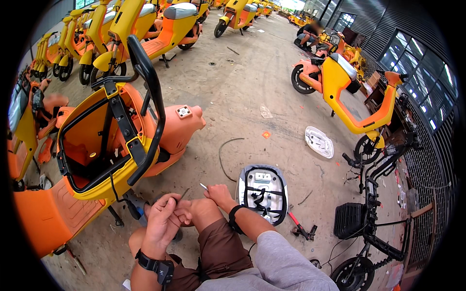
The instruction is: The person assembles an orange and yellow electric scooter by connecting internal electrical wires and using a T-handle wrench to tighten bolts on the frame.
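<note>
Two hands are in play, both down over the person's bent knee (206, 213). The left hand (162, 220) is curled shut, its fingers folded in around something thin and dark that pokes up past the knuckles; what exactly that sliver is, the view does not settle. The right hand (219, 194) is pinched closed too, thumb and forefinger nipping a small pale pin-like piece (203, 186) whose tip juts out toward the left hand. The two hands are just beside each other, nearly touching. Each wrist carries one dark band, so two bands in all.

Taking the opened scooter (107, 140) as the landmark: it is one orange and yellow scooter with its seat off, the black frame and empty orange tub showing, directly left of the hands. One upturned seat base (263, 193), grey with a black rim and straps, lies on the concrete just right of the right hand, on the far side from the scooter. One red-handled tool (300, 227) lies beyond that seat base, farther right still. One white cover panel (319, 142) sits on the floor well to the right of the scooter. One loose dark cable (224, 154) curves on the floor between the scooter's tail and the seat base. One bare black frame with a wheel (369, 228) stands at far right. Another yellow scooter (344, 92) stands upright across the floor, and a row of several more lines up behind the landmark.
</note>
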A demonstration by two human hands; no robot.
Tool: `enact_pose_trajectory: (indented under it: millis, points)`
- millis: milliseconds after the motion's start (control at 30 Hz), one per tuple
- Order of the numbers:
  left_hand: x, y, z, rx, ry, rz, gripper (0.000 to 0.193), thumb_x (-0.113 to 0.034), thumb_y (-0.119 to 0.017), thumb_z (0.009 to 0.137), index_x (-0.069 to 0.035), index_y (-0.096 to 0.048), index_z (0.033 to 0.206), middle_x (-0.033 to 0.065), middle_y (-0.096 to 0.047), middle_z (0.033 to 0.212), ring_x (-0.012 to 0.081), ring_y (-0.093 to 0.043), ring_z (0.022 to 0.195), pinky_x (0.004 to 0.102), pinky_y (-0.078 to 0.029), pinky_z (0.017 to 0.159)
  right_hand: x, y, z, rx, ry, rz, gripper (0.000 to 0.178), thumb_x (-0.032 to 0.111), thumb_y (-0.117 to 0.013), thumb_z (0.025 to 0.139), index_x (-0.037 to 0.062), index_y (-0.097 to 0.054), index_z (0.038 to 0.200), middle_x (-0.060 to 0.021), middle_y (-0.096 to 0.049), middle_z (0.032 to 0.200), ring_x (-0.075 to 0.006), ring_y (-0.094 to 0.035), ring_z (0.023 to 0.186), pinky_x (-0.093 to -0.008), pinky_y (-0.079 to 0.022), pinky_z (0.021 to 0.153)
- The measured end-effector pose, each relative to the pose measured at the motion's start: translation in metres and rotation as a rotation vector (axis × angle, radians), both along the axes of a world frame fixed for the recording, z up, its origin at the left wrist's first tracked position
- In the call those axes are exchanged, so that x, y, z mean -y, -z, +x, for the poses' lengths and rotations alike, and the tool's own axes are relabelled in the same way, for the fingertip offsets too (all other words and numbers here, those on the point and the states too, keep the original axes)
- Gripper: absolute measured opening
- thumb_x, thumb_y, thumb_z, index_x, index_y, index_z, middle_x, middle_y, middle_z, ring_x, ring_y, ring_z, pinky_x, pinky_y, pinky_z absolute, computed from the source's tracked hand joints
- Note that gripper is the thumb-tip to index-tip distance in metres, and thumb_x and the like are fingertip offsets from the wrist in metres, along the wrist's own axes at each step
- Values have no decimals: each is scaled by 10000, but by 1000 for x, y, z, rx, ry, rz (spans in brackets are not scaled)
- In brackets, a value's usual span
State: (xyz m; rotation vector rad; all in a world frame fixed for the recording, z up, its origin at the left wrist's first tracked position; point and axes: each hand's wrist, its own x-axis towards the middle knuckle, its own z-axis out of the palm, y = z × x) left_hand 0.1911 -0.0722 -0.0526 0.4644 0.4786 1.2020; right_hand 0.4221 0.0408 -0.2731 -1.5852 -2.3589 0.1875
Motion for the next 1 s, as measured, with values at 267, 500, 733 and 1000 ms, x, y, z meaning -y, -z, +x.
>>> enact_pose_trajectory:
  millis: [267,500,733,1000]
  points:
    - [1,-7,4,-43,-50,-58,196,-135,-591,1011,-10,-644,1152,192,-722,1028,269,-704,786,362,-561,686,-1,5,0,23,8,1,313,325,-616,866,77,-682,687,-179,-653,622,-365,-677,599,-462,-538,561]
    - [-3,6,0,-14,-22,-40,192,-155,-575,1023,0,-630,1122,177,-715,907,234,-665,697,341,-532,632,-2,5,2,10,11,9,312,323,-610,867,78,-678,686,-179,-652,621,-362,-674,596,-465,-534,560]
    - [0,-2,-8,-35,37,-23,323,-290,-482,1066,-6,-567,1193,178,-713,899,238,-665,700,357,-530,632,-6,4,-4,-25,-4,-19,310,335,-600,876,82,-682,717,-174,-649,628,-388,-667,618,-480,-532,572]
    - [-10,-3,8,-80,59,-25,270,-146,-588,1014,7,-604,1236,172,-717,1058,194,-690,822,312,-557,711,0,1,10,55,-6,-118,325,401,-614,854,96,-717,808,-179,-690,714,-382,-685,674,-487,-541,620]
